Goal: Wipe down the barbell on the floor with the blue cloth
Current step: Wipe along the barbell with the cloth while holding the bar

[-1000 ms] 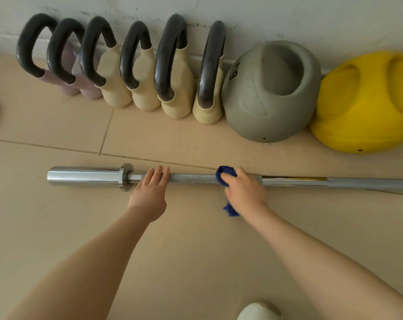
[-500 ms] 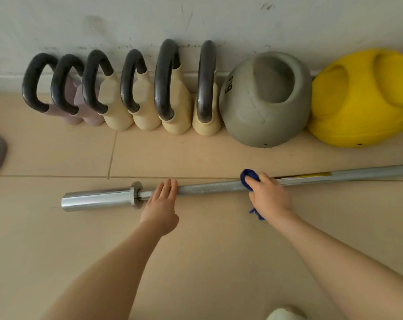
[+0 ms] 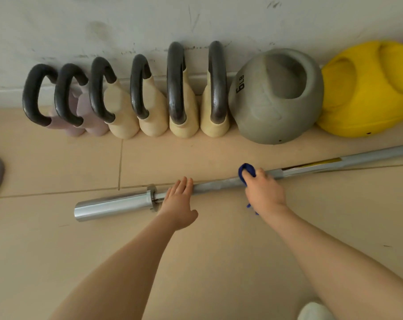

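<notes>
— Where's the barbell (image 3: 219, 184)?

— On the floor tiles (image 3: 219, 250) before you, long axis left to right, sleeve end left. Your right hand (image 3: 264, 192) grips the blue cloth (image 3: 245, 170) around the shaft; your left hand (image 3: 178, 200) rests flat, fingers straight.

— Which way next?

— Probably rightward: the unwiped length runs beyond your right hand.

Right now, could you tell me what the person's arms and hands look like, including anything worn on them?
Both forearms are bare, with no sleeves in view. The left hand and right hand wear no gloves, and no rings, watch or bracelets show on either wrist.
</notes>
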Motion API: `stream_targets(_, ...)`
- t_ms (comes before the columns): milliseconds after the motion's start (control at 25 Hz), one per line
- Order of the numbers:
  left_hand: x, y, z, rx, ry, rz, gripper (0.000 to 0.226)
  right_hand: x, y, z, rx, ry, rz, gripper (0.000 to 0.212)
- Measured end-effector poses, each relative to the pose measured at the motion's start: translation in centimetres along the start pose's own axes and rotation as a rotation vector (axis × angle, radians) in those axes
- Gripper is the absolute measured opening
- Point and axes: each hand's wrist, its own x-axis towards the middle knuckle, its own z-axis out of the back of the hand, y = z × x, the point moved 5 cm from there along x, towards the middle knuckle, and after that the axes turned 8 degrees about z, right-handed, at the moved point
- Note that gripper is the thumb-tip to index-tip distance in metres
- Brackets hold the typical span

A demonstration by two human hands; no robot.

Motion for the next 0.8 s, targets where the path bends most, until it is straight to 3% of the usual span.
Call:
stream_targets(120,0.3,1.0,1.6,-0.109,-0.01,-0.083,0.078,0.4,3.8,0.0,0.062,0.033,0.0,0.046)
stream_targets(280,-0.3,4.2,2.9,0.172,-0.238,-0.043,0.068,-0.5,11.2,-1.4,-0.015,-0.004,0.393,0.05)
stream_targets(320,-0.6,5.2,2.9,0.237,-0.274,-0.019,0.067,-0.1,10.6,-1.1,-0.041,-0.045,0.374,0.047)
stream_targets(440,-1.1,7.3,2.8,0.287,-0.285,0.006,0.08,0.7,6.9,-0.8,0.05,-0.05,-0.038,0.041)
stream_targets(480,-1.0,7.6,2.8,0.273,-0.279,-0.004,0.084,0.5,7.8,-0.9,0.099,-0.021,-0.093,0.041)
stream_targets(680,-0.5,7.8,3.0,0.245,-0.337,-0.04,0.079,-2.3,19.4,-2.0,0.199,0.058,0.271,0.046)
stream_targets(800,-0.1,7.9,3.7,0.236,-0.332,-0.031,0.069,-1.9,17.7,-2.2,0.12,-0.002,0.326,0.046)
